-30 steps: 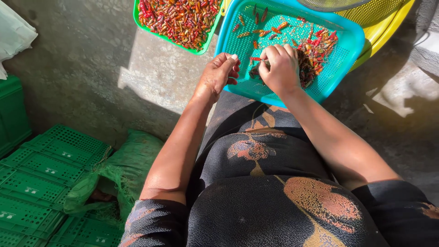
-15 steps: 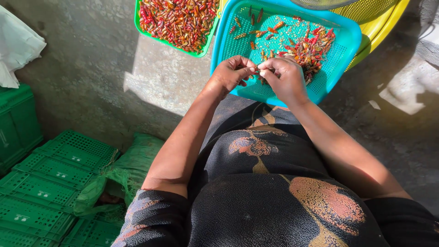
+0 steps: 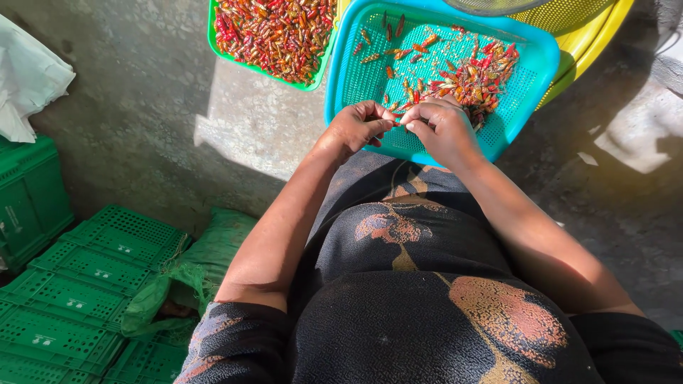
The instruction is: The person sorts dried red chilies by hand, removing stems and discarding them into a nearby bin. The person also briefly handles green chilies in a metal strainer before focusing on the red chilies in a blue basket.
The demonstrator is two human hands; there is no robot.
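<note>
Fingertips of the left hand and right hand are pinching together on one small chilli over the near rim of the turquoise basket, where short, steady pulls look wisest

View: single head-worn camera | Direction: looked steeply down over the person's own torso and lap toward the concrete floor | Distance: close, arms filled the frame's centre, both hands met at upper centre | Edges: baskets cut off at top, green crates at lower left | Shared views: only one view.
</note>
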